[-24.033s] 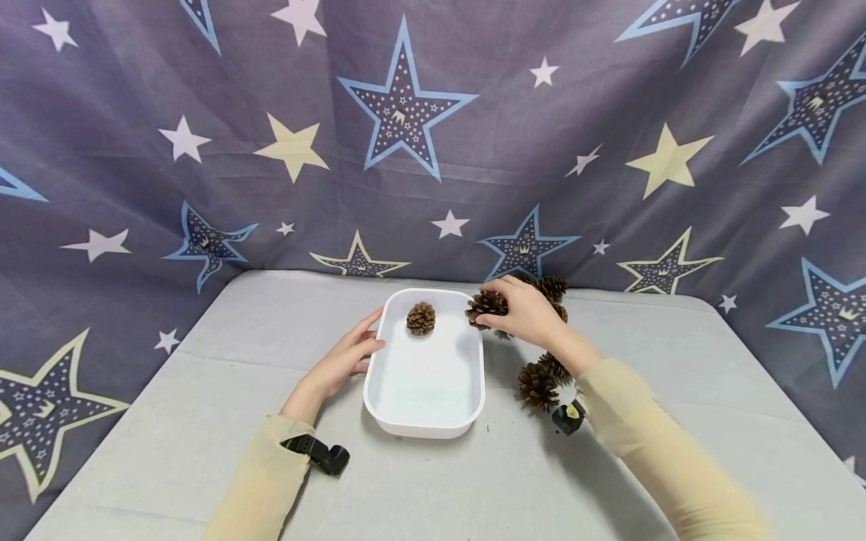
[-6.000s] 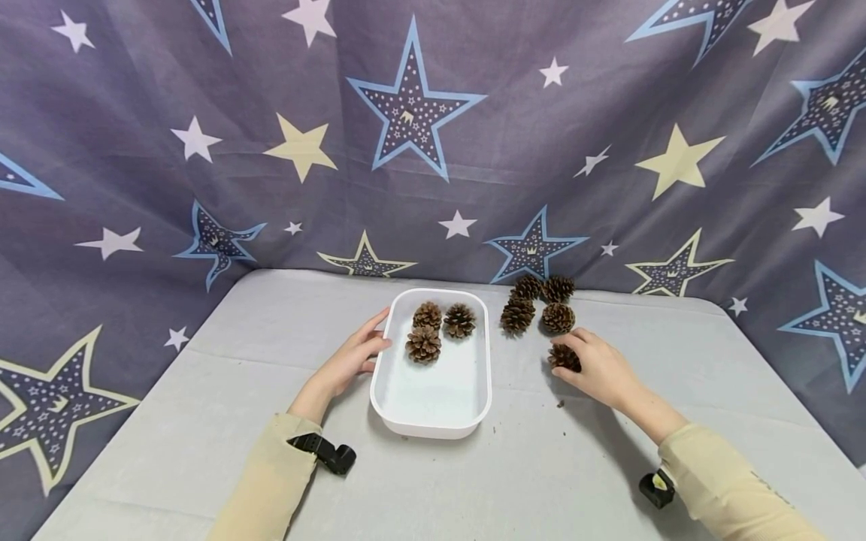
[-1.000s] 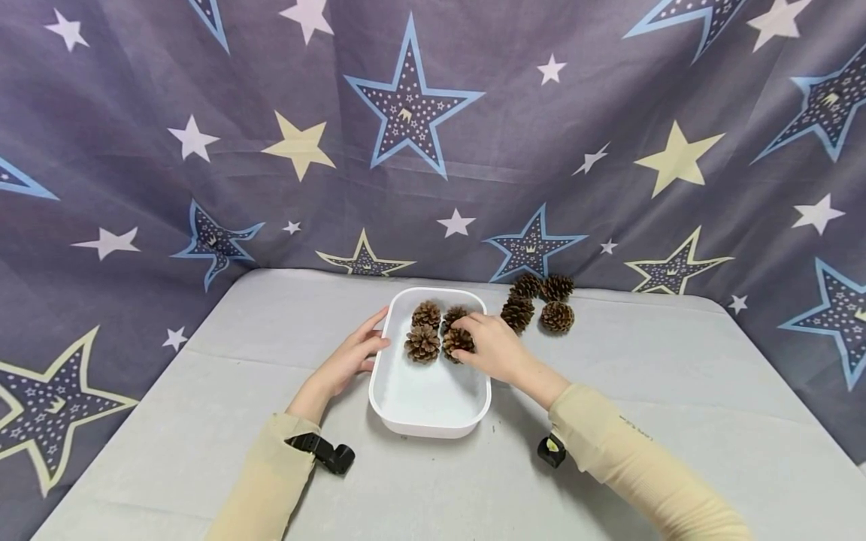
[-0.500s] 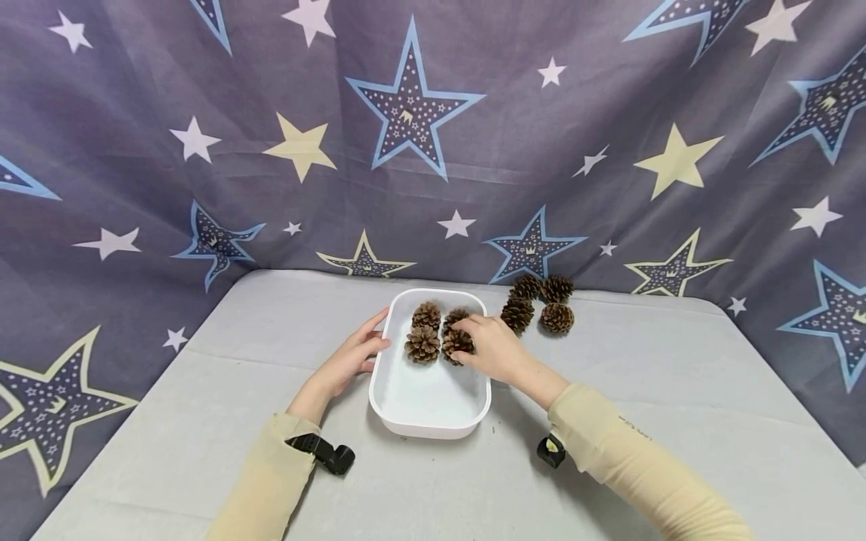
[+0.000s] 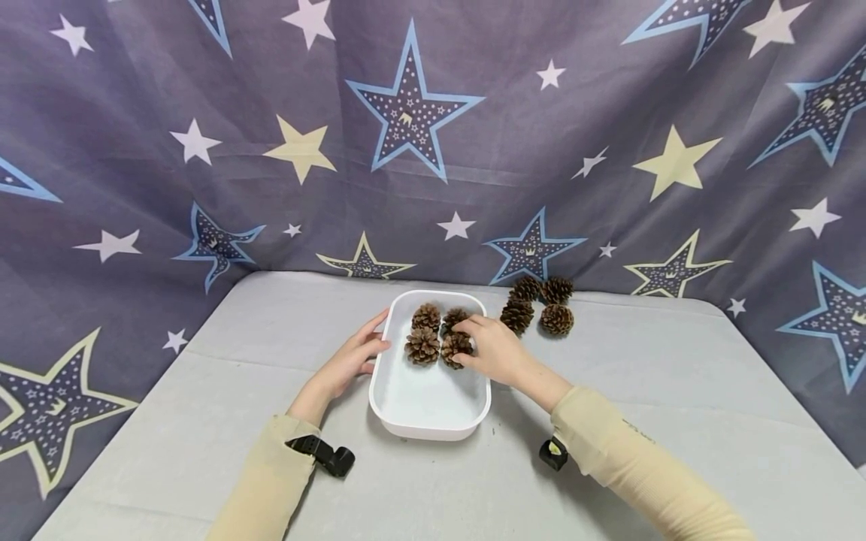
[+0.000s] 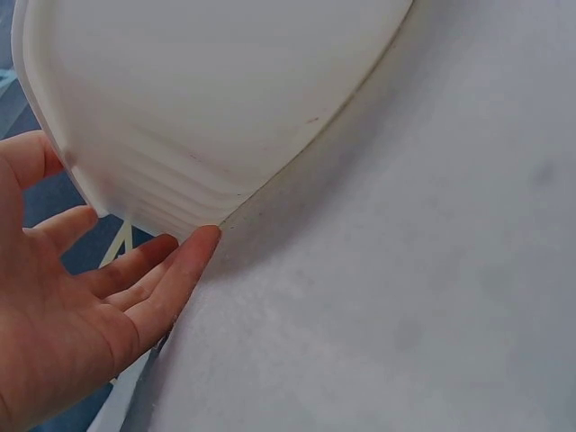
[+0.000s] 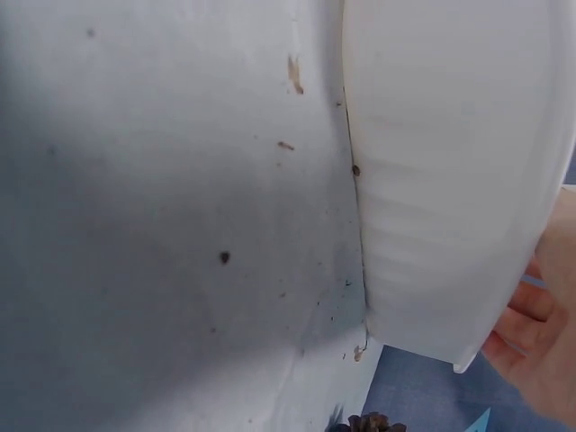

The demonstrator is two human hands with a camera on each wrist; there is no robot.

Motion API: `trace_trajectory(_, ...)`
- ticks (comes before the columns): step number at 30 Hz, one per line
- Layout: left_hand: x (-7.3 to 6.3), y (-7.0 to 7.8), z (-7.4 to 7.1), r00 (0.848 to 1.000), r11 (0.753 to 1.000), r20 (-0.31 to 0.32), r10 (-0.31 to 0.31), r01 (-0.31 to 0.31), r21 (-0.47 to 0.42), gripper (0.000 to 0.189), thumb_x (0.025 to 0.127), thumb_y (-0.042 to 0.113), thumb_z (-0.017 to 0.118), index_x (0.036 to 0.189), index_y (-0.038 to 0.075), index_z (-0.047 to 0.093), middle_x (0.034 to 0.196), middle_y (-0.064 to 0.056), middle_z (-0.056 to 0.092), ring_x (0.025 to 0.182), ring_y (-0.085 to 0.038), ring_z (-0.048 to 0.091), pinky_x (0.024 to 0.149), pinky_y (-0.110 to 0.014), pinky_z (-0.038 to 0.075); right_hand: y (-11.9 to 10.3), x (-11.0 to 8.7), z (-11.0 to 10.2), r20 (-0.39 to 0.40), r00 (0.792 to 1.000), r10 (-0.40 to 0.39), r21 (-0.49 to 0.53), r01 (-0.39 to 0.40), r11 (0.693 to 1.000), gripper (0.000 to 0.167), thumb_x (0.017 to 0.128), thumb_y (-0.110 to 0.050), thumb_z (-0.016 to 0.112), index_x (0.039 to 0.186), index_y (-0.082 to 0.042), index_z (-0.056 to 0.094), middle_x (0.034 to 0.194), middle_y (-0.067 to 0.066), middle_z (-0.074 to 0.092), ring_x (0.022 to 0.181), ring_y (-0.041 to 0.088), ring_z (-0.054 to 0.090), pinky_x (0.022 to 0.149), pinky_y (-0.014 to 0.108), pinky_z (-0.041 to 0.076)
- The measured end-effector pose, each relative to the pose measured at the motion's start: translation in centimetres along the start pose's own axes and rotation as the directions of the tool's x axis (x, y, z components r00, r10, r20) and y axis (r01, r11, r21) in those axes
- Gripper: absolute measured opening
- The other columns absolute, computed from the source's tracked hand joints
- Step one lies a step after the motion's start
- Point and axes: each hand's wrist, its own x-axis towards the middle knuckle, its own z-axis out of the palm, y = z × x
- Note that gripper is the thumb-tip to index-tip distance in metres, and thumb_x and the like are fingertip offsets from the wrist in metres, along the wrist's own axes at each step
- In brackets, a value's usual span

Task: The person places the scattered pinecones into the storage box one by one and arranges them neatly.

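Observation:
A white tray [image 5: 431, 433] stands on the grey-white tabletop, with several brown pine cones inside its far half. My right hand [image 5: 499, 352] reaches over the tray's right rim, thumb and fingers around the lower right pine cone [image 5: 455, 352]. Its fingertips lie close to the upper right pine cone [image 5: 455, 321]. At left in the tray sit two others, a far pine cone [image 5: 426, 317] and a nearer pine cone [image 5: 422, 348]. With fairly straight fingers, my left hand [image 5: 345, 363] touches the tray's left side. In the right wrist view the tray wall hides what the right fingers hold.
Right of the tray, several pine cones lie in a group, among them a front right pine cone [image 5: 557, 321] and a front left pine cone [image 5: 518, 315]. Small dark crumbs [image 7: 225, 257] dot the tabletop. A star-patterned curtain [image 5: 433, 143] hangs along the back.
In the last second, the lower right pine cone has shifted slightly toward me under my right hand. Over the longer span, pine cones have moved from the right group into the tray. My left hand stays put.

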Motion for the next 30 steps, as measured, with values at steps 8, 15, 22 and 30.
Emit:
trace_trajectory(8,-0.01,0.01,-0.04,1.0,1.0,0.0,0.003,-0.003,-0.003,0.064,0.092,0.021,0.048,0.147,0.029,0.015,0.135,-0.024,0.037,0.117,-0.038,0.046,0.086,-0.038,0.051,-0.14,-0.2,-0.18,0.011,1.0,-0.025,0.013,0.025,1.0,0.05,0.076,-0.032,0.071,0.118,-0.007,0.058,0.115,0.012,0.059,0.102,0.028,0.057,0.093,0.041,0.046)
trace_trajectory(15,-0.04,0.04,-0.01,1.0,1.0,-0.002,0.007,-0.007,0.006,0.064,0.092,0.021,0.048,0.147,0.028,0.014,0.135,-0.024,0.037,0.116,-0.037,0.047,0.087,-0.039,0.051,-0.13,-0.25,-0.23,0.014,0.998,-0.055,0.0,0.055,0.998,0.048,0.075,-0.028,0.072,0.116,-0.008,0.06,0.115,0.011,0.06,0.101,0.028,0.059,0.093,0.042,0.046)
trace_trajectory(22,0.03,0.0,0.01,1.0,1.0,0.007,0.007,-0.007,-0.005,0.063,0.093,0.019,0.046,0.147,0.027,0.015,0.133,-0.025,0.037,0.115,-0.038,0.048,0.084,-0.038,0.052,-0.35,-0.18,-0.3,0.041,0.999,-0.035,-0.02,0.036,0.999,0.043,0.074,-0.025,0.073,0.113,-0.011,0.062,0.116,0.009,0.061,0.103,0.026,0.058,0.095,0.043,0.044)
trace_trajectory(30,0.04,-0.05,0.04,1.0,1.0,0.006,0.004,-0.004,-0.013,0.063,0.093,0.019,0.046,0.147,0.027,0.015,0.132,-0.025,0.037,0.113,-0.037,0.049,0.082,-0.038,0.053,-0.28,-0.06,-0.05,0.025,0.999,-0.034,-0.013,0.034,0.999,0.044,0.073,-0.022,0.074,0.113,-0.01,0.062,0.115,0.008,0.061,0.101,0.025,0.059,0.093,0.043,0.044)
